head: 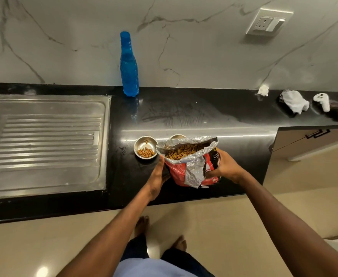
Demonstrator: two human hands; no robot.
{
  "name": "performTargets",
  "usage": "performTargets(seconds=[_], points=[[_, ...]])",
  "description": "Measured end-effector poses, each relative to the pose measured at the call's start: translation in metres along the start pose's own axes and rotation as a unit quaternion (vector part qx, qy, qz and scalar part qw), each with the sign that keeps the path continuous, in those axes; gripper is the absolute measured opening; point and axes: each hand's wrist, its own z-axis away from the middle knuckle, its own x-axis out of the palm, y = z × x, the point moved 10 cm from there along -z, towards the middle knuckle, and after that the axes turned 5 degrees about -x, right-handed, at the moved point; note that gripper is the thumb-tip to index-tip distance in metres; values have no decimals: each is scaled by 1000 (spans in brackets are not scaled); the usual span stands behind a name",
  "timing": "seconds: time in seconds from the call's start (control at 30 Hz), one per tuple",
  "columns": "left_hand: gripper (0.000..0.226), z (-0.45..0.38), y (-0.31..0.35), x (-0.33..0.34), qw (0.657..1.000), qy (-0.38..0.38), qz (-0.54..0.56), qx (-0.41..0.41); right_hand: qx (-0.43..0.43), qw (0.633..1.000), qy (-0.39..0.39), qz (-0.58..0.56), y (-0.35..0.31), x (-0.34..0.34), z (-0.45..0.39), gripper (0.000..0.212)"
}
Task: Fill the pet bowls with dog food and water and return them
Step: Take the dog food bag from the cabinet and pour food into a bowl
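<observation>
An open red dog food bag (186, 168) with a silver lining stands on the black counter (234, 120), full of brown kibble. My left hand (159, 174) holds its left side and my right hand (225, 165) grips its right side. A small steel bowl (145, 146) just left of the bag holds a little kibble. The rim of a second steel bowl (177, 136) peeks out behind the bag; its inside is hidden. A blue water bottle (129, 66), capped, stands upright at the back against the wall.
A steel sink drainboard (44, 140) fills the counter's left part. At the far right lie crumpled white cloths (294, 103) and a small white object (323, 100). The counter ends at the right, by a cabinet door (308, 140). A wall socket (269, 23) sits above.
</observation>
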Motion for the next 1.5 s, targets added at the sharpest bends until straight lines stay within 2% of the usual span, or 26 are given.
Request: performTargets(seconds=[0.37,0.53,0.73,0.97,1.13,1.33,1.5], points=[[81,0,-7,-15,999,43,10,9,-14,999,32,-11,13,15,11,85],[82,4,9,-7,998,49,-18,27,16,995,56,-78,35,22,24,103],[82,8,22,-2,998,51,-24,39,2,990,123,-74,42,22,31,84],[89,-8,-1,-8,999,42,15,-14,-41,976,194,-85,27,24,37,103],[82,-5,4,-1,998,40,43,-27,-47,979,175,-90,11,25,31,97],[104,-4,3,3,997,31,61,-41,-66,980,169,-80,-11,19,21,82],[98,-2,8,-3,993,46,93,-52,-55,978,183,-86,-20,21,14,78]])
